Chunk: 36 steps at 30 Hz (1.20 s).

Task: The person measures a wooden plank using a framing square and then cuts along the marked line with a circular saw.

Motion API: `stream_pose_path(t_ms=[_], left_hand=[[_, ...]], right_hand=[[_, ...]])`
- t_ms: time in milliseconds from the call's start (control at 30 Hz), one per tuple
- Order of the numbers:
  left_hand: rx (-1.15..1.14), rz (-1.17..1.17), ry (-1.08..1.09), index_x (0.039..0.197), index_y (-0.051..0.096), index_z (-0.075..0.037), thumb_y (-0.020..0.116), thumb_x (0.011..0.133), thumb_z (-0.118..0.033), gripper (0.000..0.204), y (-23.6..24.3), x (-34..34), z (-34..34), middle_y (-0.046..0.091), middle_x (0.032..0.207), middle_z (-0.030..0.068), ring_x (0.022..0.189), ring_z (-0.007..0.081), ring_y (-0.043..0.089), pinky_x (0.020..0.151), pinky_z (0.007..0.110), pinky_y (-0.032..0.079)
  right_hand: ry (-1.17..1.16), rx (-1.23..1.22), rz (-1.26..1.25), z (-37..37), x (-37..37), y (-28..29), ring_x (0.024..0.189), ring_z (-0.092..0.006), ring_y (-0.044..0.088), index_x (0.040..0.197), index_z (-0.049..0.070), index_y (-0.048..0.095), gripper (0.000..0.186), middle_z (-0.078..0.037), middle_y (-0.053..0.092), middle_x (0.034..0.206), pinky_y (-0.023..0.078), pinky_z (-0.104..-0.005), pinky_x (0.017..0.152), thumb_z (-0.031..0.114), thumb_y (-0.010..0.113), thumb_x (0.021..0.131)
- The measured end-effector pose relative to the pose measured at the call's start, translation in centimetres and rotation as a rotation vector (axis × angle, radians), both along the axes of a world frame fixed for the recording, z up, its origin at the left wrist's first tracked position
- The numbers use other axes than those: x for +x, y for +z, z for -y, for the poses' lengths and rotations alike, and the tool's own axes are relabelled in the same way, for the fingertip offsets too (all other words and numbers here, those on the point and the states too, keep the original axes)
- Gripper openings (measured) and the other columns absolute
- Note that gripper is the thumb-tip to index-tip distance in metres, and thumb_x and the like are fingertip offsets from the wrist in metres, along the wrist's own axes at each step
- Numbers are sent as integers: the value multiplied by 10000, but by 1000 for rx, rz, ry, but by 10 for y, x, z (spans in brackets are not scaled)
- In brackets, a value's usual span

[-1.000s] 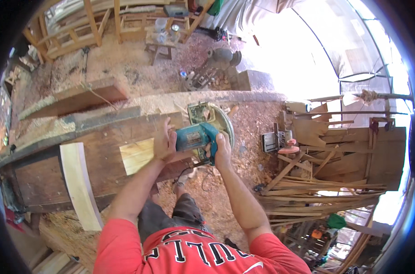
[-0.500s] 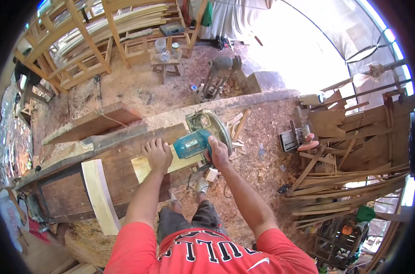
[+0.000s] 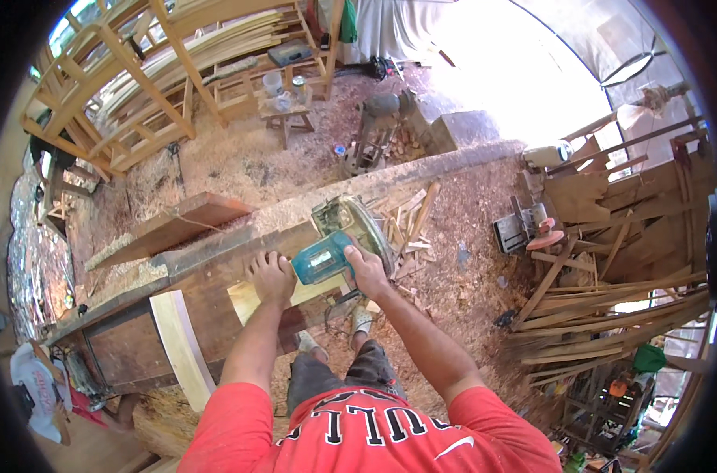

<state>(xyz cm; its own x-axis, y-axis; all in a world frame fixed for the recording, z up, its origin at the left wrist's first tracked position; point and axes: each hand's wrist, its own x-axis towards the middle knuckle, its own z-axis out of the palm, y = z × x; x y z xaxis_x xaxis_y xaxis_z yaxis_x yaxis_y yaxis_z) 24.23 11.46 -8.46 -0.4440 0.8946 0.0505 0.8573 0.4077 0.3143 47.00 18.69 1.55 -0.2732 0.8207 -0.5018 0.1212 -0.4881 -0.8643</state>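
My right hand [image 3: 366, 272] is wrapped round the handle of a teal circular saw [image 3: 317, 258], with its round guard on the far right side. Beneath the saw lies a pale wooden board [image 3: 303, 293] on the brown workbench [image 3: 122, 331]; the saw body and my arms cover parts of it. My left hand [image 3: 270, 277] rests on this board, fingers stretched forward and a little apart, close beside the saw's motor end. The blade's contact with the wood is hidden. A curved pale plank [image 3: 182, 347] lies across the bench to the left.
Wood offcuts [image 3: 412, 221] lie on the sawdust-covered floor right of the saw. A brown board [image 3: 169, 229] sits beyond the bench. Stacked strips [image 3: 603, 331] lie at right. Another person [image 3: 39, 394] is at the far left. A bench grinder [image 3: 382, 106] stands ahead.
The saw and my right hand have shifted slightly left and nearer. The pale block by the board's near right end has dropped lower, toward my feet. My left hand stays on the board.
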Motion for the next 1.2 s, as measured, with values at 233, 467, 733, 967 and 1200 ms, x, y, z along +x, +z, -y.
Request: stream_pose_path(t_ms=[233,467,733,967,1200], left_hand=[[15,-30,3,1068,678,-116,516,975,-345,296,-9,-2,2,604,1239,121,1194,347,544,1069,549,362],[-4,-18,-1,1087,679,-122,516,979,-354,304,-12,-4,2,600,1258,113,1210,343,536,1083,548,348],[13,-10,17,1076,698,-116,534,972,-341,297,-11,0,1,616,1248,110,1210,334,548,1073,539,360],[55,-31,11,1055,725,-101,545,963,-337,310,-13,-4,2,640,1230,112,1185,335,576,1047,533,397],[81,-27,14,1027,730,-85,554,949,-327,310,-20,-6,0,651,1252,131,1195,345,577,1054,536,399]], right_hand=[[15,76,6,0,0,-3,578,-92,531,1544,103,527,586,1,569,721,458,-292,556,416,583,1051],[15,42,-21,0,0,3,581,-92,535,1544,83,522,597,3,561,703,459,-295,557,415,582,1052],[13,56,-20,0,3,-3,582,-98,544,1556,63,498,616,-10,589,729,467,-299,552,419,569,1057],[52,-59,-209,-6,3,7,589,-114,574,1614,75,397,681,-43,640,871,470,-301,526,413,578,1052],[-78,61,-104,5,26,-2,578,-103,548,1573,57,450,651,-34,639,908,461,-281,517,398,590,1036]])
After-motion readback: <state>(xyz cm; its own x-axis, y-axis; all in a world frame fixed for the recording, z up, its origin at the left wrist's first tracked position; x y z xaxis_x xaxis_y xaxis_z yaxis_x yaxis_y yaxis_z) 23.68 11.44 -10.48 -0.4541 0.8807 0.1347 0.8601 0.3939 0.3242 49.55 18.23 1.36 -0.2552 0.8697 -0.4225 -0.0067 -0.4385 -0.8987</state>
